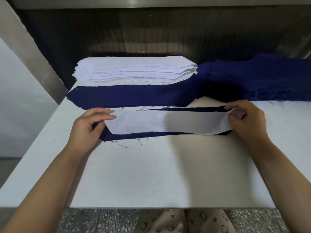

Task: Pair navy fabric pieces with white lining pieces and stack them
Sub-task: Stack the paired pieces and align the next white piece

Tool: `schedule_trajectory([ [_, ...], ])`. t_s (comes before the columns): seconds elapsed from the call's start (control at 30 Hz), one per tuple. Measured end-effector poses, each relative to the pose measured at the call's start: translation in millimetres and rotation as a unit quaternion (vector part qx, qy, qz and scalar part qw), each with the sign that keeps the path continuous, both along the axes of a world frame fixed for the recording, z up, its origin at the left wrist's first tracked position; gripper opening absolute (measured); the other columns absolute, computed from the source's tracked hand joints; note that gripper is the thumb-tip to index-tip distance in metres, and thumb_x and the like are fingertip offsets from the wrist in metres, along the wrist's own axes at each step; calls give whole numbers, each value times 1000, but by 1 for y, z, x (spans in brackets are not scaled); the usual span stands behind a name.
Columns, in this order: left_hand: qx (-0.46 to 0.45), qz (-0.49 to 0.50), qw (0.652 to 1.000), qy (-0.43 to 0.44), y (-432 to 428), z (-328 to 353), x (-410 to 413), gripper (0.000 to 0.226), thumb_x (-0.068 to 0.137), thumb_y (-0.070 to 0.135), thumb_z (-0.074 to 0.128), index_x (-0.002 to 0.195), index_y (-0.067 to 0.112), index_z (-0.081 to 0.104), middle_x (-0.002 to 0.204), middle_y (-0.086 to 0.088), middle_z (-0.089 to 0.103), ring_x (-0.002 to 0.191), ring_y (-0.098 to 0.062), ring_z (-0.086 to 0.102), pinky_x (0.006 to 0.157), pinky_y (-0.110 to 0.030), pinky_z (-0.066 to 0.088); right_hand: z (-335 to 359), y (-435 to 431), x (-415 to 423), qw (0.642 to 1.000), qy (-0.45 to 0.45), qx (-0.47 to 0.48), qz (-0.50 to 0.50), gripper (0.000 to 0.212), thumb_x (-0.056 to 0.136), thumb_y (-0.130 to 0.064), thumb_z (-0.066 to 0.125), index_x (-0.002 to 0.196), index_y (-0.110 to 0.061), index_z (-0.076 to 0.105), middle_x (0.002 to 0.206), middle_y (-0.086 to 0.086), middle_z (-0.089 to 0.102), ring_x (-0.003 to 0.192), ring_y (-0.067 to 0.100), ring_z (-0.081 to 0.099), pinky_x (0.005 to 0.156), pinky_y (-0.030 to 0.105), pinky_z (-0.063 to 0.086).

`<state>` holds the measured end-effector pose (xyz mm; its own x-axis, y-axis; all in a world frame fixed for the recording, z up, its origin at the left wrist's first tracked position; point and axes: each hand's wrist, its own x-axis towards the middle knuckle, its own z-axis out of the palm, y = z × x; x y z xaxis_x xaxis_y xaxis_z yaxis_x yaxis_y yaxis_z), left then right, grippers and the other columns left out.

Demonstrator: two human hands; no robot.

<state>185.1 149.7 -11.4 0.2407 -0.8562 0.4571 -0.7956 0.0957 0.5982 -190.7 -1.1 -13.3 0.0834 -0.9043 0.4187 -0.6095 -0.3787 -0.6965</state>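
Lying across a smooth white table [151, 174], a long white lining strip [168, 122] with slanted ends is spread flat over a matching navy strip [134, 136], whose frayed, thready edges show along the near and far sides. The navy strip's left end is gripped between the thumb and fingers of the left hand [87, 126], the nearly straight fingertips being laid on the lining's tip. The lining's right end is pinched and lifted slightly by the curled fingers and thumb of the right hand [247, 121].

Just behind, a low flat stack of navy pieces [131, 96] of the same elongated shape is set, and behind it a thick pile of white lining pieces [134, 69] with thin layered edges. To the right, a taller, looser heap of navy cloth [252, 78] with ragged fringes is seen. A dull metal frame [33, 52] is seen at the left, and a speckled stone floor [101, 221] below the table edge.
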Motion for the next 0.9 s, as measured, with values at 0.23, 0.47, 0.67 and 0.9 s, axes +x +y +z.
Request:
schedule_trajectory([
  [0.23,-11,22,996,84,4,3,1,41,81,-9,37,95,4,73,103,-5,67,99,4,57,95,-13,40,-1,-1,-3,998,-51,36,-13,30,76,7,52,90,-15,67,74,-25,59,66,-14,52,61,-2,37],
  [0.47,-35,77,991,106,7,3,7,20,90,0,58,86,14,72,93,9,68,87,8,59,80,-5,41,-1,3,0,999,-45,18,4,31,78,7,55,88,-20,65,83,-20,58,69,-14,50,60,-2,35],
  [0.67,-13,88,991,103,7,0,16,30,86,-3,63,89,27,70,99,2,68,83,-12,59,73,-15,47,-2,0,2,998,25,36,35,26,81,9,56,89,-14,65,87,-2,60,72,-19,50,64,-5,34],
  [0.9,25,79,995,56,6,0,18,49,82,-10,61,81,39,62,96,20,65,85,13,56,75,-5,44,-1,0,0,997,40,57,30,21,83,6,57,91,-11,66,91,-2,60,74,-4,51,64,-7,32],
])
